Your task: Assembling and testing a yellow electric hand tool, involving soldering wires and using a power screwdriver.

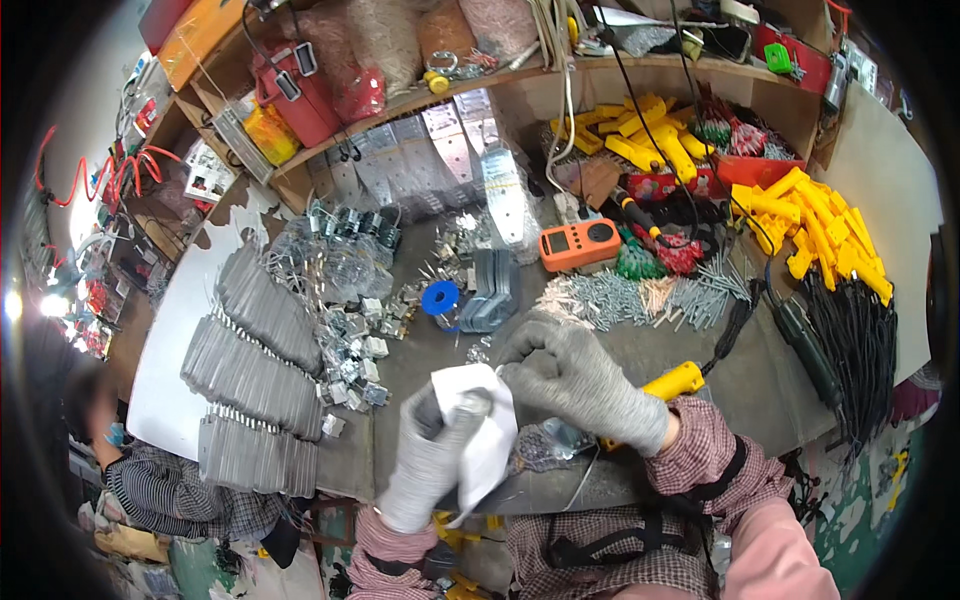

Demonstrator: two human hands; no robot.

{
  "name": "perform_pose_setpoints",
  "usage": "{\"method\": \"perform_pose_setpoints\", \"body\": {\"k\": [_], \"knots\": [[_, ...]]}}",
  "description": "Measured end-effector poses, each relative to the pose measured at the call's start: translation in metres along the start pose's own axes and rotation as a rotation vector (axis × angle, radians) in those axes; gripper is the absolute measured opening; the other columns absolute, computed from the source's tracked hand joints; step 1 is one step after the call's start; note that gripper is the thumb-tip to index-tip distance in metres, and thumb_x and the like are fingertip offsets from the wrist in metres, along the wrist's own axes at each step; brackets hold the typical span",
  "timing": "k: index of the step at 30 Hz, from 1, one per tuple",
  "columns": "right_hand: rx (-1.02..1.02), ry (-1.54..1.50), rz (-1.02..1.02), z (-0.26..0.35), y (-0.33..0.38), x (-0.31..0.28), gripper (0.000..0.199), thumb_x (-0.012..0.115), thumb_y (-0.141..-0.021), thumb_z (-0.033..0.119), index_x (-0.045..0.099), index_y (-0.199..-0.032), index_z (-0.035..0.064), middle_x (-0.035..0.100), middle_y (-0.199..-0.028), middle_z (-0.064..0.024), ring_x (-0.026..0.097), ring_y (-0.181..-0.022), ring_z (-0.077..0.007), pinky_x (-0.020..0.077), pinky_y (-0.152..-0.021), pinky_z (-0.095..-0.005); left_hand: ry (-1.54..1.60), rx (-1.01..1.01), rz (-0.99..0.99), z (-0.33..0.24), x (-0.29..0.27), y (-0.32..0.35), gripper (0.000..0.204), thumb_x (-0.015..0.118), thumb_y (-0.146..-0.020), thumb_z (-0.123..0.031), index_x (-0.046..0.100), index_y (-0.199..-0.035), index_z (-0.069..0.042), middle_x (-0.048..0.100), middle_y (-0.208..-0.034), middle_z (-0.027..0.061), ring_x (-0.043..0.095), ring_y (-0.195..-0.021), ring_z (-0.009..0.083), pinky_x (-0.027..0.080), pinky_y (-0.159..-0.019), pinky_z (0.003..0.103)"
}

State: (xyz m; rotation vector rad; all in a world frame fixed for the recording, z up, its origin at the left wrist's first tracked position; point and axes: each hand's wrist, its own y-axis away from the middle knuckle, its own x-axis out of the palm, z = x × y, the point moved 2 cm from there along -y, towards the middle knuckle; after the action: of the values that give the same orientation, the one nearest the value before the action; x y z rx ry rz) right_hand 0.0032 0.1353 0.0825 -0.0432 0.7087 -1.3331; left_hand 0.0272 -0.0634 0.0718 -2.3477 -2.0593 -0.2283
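In a grey knit glove, my left hand (432,455) is closed around a folded white sheet (487,470), which looks like paper or cloth. The sheet hangs down in front of me, over the bench's near edge. Just right of its top edge is my right hand (580,375), also gloved, with thumb and fingers curled into a pinch. Whatever is in that pinch, if anything, is too small to make out. Beyond the hands stand a blue spool (440,298) and a stack of bent metal plates (490,292). A yellow tool handle (672,381) lies beside my right wrist.
Stacked flat metal pieces (250,395) and small metal terminals (355,350) cover the left side. Screws (640,298), an orange meter (580,245), yellow plastic housings (825,225) and black cables (850,345) fill the right. A co-worker's striped sleeve (165,490) shows at lower left.
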Motion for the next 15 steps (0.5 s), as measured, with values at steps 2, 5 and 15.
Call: {"method": "perform_pose_setpoints", "body": {"k": [2, 5, 15], "knots": [[0.194, -0.334, -0.048, -0.018, 0.023, -0.009, 0.021, 0.073, -0.087, 0.014, 0.068, -0.1, -0.0012, 0.067, -0.105, -0.0145, 0.066, -0.099, -0.0232, 0.0519, -0.087, -0.0363, 0.472, -0.477, 0.351, 0.008, -0.015, -0.007, 0.021, 0.073, -0.091, -0.017, 0.067, -0.105, -0.003, 0.069, -0.082, 0.0067, 0.068, -0.072, 0.0156, 0.056, -0.062, 0.03], [0.055, 0.143, -0.204, -0.036, 0.076, -0.03, 0.021, 0.075, -0.08, 0.01, 0.068, -0.098, 0.0019, 0.065, -0.105, -0.014, 0.064, -0.099, -0.0291, 0.052, -0.087, -0.0397, -0.258, 0.143, 0.057, 0.091, -0.029, 0.016, 0.025, 0.065, -0.094, -0.026, 0.067, -0.103, -0.003, 0.071, -0.105, 0.0136, 0.067, -0.099, 0.0261, 0.052, -0.094, 0.038], [0.088, 0.518, -0.131, -0.059, 0.172, -0.021, 0.031, 0.073, -0.076, 0.006, 0.068, -0.106, 0.0049, 0.059, -0.128, -0.0134, 0.055, -0.123, -0.0377, 0.0429, -0.108, -0.052, -0.685, 0.42, 0.295, 0.104, 0.001, 0.008, 0.024, 0.068, -0.079, -0.007, 0.066, -0.102, 0.001, 0.068, -0.104, 0.0178, 0.066, -0.096, 0.0331, 0.053, -0.088, 0.042]]}}
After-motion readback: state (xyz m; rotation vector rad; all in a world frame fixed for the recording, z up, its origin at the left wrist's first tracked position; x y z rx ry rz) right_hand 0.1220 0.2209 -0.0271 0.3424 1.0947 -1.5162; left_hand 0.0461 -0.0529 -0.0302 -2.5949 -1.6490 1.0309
